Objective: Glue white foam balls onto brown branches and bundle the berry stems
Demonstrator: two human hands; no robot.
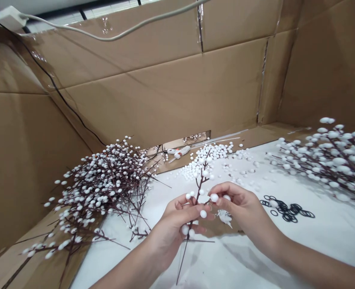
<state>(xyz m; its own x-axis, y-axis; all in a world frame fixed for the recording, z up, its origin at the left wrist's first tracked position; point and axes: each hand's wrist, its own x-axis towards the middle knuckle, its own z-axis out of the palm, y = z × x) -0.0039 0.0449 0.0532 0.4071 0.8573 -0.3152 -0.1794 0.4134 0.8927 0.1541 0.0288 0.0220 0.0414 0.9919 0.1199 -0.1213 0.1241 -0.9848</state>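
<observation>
My left hand (173, 228) grips a thin brown artificial twig (199, 188) studded with white foam berries, holding it upright over a white sheet (153, 265). My right hand (239, 204) sits just beside the twig, its fingertips pinching a white foam ball (214, 197) close to the stem. A second, ragged white clump (225, 216) shows below my right fingers. The lower stem runs down past my left palm, and my fingers hide part of it.
A large heap of berry twigs (99, 188) lies to the left, and another (325, 160) lies to the right. Loose foam balls (207, 158), black rubber rings (286, 210) and a white-and-orange glue gun (180, 151) lie ahead, before cardboard walls (159, 88).
</observation>
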